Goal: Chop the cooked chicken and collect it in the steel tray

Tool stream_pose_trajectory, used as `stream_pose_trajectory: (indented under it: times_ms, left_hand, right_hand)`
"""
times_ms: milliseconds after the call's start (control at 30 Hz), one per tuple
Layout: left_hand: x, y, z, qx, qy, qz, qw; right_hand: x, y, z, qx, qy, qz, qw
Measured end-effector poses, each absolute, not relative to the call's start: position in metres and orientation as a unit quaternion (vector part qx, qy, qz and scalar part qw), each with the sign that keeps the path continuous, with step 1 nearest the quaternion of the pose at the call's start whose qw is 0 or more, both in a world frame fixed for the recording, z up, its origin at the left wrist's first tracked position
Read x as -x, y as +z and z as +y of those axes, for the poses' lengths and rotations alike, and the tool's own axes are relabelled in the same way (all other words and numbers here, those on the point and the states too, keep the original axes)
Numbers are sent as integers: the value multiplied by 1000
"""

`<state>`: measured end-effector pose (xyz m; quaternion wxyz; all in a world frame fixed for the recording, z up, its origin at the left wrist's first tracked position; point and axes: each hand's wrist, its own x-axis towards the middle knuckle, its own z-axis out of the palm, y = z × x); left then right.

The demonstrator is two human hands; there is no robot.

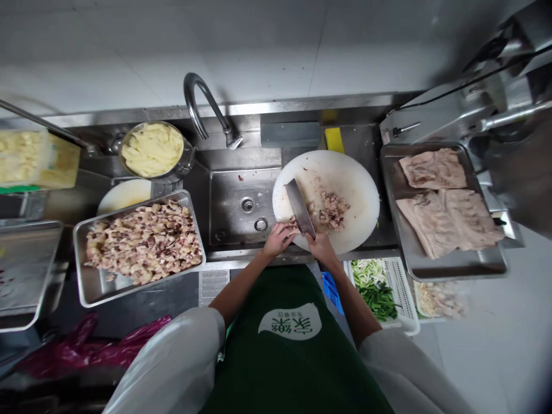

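Observation:
A round white cutting board [345, 172] lies over the right part of the steel sink. Chopped meat [330, 210] is piled at its middle. My right hand [321, 247] is closed round the handle of a cleaver [299, 208], whose blade rests tilted on the board by the meat. My left hand [278, 238] sits at the board's near edge, fingers curled onto small meat pieces beside the blade.
A steel tray of cut meat [142, 244] stands left of the sink basin [241, 207]. Large meat slabs fill a tray [440, 264] at the right. A pan of pale strips [152, 149], a curved tap [207, 109] and a basket of green vegetables [379, 290] are nearby.

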<state>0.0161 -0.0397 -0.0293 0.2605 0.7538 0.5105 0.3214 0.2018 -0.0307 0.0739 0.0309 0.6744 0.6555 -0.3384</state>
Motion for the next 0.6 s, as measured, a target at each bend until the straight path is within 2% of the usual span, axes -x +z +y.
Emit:
stream_pose_trajectory:
  times_ms: [200, 367, 500, 600]
  left_hand:
    - [-11, -28, -53, -696, 371, 586, 183]
    - [-14, -33, -50, -753, 307, 531, 239]
    - [-15, -32, -48, -755, 294, 527, 257]
    - [-25, -26, -39, -726, 291, 560, 275]
  right_hand:
    - [-191, 97, -43, -667, -291, 685, -19]
    - [-168, 78, -41, -658, -331, 672, 70]
    - [-188, 71, -30, -641, -343, 687, 22]
    - [-231, 84, -22, -672, -300, 677, -17]
